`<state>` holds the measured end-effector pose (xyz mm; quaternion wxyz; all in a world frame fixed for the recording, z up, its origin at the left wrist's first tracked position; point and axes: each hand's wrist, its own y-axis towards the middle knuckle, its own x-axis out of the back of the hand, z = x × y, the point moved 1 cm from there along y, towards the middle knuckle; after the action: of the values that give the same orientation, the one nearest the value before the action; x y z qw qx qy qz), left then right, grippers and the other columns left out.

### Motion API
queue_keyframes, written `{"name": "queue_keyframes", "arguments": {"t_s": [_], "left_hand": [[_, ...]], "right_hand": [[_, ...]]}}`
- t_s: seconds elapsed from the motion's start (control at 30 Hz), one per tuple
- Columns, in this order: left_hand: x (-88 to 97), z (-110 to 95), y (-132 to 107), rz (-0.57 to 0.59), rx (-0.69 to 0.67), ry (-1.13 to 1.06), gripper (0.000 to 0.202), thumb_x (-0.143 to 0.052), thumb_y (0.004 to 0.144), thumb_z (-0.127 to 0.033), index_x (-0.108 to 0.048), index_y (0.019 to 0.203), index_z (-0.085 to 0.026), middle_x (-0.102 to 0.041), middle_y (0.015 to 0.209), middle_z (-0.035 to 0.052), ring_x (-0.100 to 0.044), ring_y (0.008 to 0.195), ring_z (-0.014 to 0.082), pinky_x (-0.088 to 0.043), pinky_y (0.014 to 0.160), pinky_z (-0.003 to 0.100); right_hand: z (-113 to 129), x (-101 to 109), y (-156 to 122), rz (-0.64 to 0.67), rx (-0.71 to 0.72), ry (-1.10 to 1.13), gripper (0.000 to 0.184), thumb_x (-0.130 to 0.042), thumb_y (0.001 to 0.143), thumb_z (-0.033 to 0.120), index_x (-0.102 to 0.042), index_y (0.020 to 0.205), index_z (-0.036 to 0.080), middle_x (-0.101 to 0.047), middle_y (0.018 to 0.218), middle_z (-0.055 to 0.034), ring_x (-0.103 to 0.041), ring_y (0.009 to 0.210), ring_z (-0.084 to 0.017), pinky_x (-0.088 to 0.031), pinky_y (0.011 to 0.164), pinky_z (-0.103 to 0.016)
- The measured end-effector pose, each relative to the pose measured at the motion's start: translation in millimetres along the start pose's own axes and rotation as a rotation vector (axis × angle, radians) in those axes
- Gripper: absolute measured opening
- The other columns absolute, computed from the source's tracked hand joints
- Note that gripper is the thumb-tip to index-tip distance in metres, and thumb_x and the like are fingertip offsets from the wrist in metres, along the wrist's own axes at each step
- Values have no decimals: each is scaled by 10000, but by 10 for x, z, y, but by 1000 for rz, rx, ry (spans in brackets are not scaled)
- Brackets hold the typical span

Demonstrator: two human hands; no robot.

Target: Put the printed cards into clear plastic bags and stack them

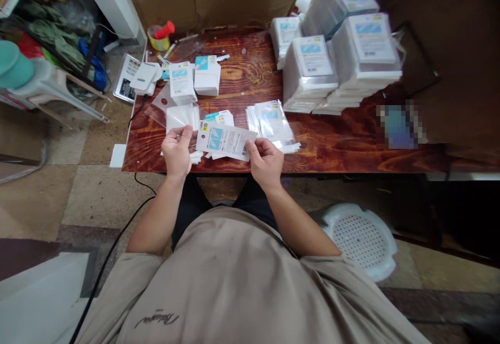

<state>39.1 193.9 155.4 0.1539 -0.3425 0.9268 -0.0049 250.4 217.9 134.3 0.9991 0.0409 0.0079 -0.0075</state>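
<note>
A printed header card (pixel 225 141), white with a blue picture and a round hole, is held level above the table's front edge. My right hand (pixel 267 163) pinches its right end between thumb and fingers. At the card's left end, my left hand (pixel 178 150) is closed on what looks like a clear plastic bag, though its outline is faint. Beneath the held card lie more loose cards (pixel 221 117). Just beyond my left hand is a pile of clear plastic bags (pixel 180 117). Bagged cards (pixel 272 121) lie in a stack beyond my right hand.
Two card stacks (pixel 182 82) (pixel 207 76) stand farther back on the wooden table (pixel 242 68). Tall piles of bagged cards (pixel 365 47) rise at the back right. Tape rolls (pixel 159 38), a scale (pixel 127 79) and rubber bands (pixel 261 73) lie about. A plastic stool (pixel 359 240) is below right.
</note>
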Motion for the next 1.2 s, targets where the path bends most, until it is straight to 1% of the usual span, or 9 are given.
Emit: {"name": "queue_keyframes", "arguments": {"t_s": [0.23,0.4,0.5,0.67,0.77,0.83,0.9,1.03,1.2], "left_hand": [[19,65,-95,19,27,30,459,-868,728,-508,-575,888,-192,-740,791,37,-739,663,182,-589,558,252],[4,56,-146,67,45,-40,526,-912,689,-468,-660,1052,-183,-767,1048,80,-766,840,214,-633,683,297],[2,1,-171,101,83,-85,537,-939,659,-434,-706,1061,-166,-775,1047,92,-764,877,225,-641,751,319],[-57,-21,-391,208,155,-84,477,-935,672,-439,-735,981,-135,-775,1065,119,-758,966,253,-639,827,345],[-43,-10,-510,243,167,-43,432,-919,696,-445,-727,931,-138,-769,1097,128,-750,1017,255,-634,840,333],[-1,0,-528,258,179,8,403,-908,715,-431,-727,935,-146,-766,1109,124,-754,991,247,-637,811,325],[44,15,-514,283,198,64,400,-902,718,-427,-731,952,-152,-767,1098,121,-760,937,243,-641,764,326],[80,41,-502,371,200,162,412,-924,682,-405,-744,955,-153,-773,1028,112,-754,856,229,-627,730,314],[6,43,-559,453,229,301,436,-891,717,-432,-733,1013,-154,-761,896,83,-680,656,158,-555,593,254]], "right_hand": [[24,-116,-45,-7,-61,102,421,-734,827,598,-617,823,194,-612,628,19,-551,514,-116,-457,463,-241],[68,-169,-42,233,-130,129,451,-783,795,595,-617,731,180,-625,633,7,-542,539,-102,-442,510,-235],[61,-166,-34,369,-205,141,480,-836,746,581,-597,664,173,-567,557,24,-447,472,-78,-351,451,-226],[-6,-282,-69,297,-166,196,512,-852,697,620,-583,703,184,-566,620,28,-473,547,-86,-413,514,-227],[-44,-333,-69,243,-106,210,578,-914,598,592,-641,927,203,-649,840,6,-571,712,-113,-494,594,-221],[-46,-340,-64,310,-110,217,609,-905,613,593,-654,1011,208,-680,931,-12,-621,792,-133,-541,649,-237],[-24,-342,-70,375,-152,183,531,-862,665,632,-652,873,191,-671,803,-2,-622,717,-135,-548,633,-253],[60,-358,-113,306,-255,135,588,-849,633,696,-539,644,196,-601,599,20,-573,550,-130,-519,526,-268],[102,-280,-69,377,-225,218,476,-824,716,609,-651,832,181,-718,795,-24,-680,705,-160,-591,671,-299]]}}
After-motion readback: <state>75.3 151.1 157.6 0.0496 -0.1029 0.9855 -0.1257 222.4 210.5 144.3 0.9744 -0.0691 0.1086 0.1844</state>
